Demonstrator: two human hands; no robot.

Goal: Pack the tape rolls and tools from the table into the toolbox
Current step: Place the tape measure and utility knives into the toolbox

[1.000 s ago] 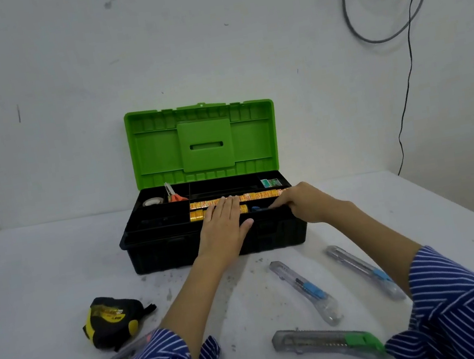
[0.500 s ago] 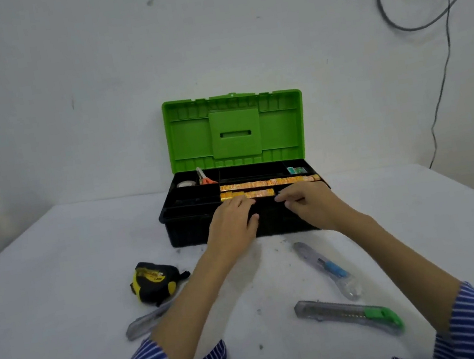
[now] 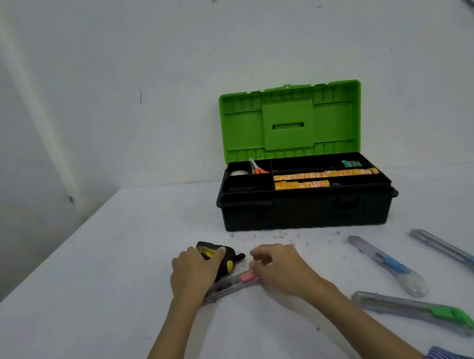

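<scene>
Your left hand [image 3: 194, 271] grasps the tape measure [image 3: 222, 257] on the desk [image 3: 90, 280]. Your right hand [image 3: 277, 267], fingers curled, pinches the pink-slider cutter [image 3: 231, 285] lying just beside it. The toolbox [image 3: 304, 202] sits open behind; three more cutters lie to its right front.

Two bare forearms enter from the bottom of the frame, ending in the left hand [image 3: 193, 274] and right hand [image 3: 279, 267]. Blue sleeves with thin white stripes show at the bottom edge, pushed up past the forearms.
</scene>
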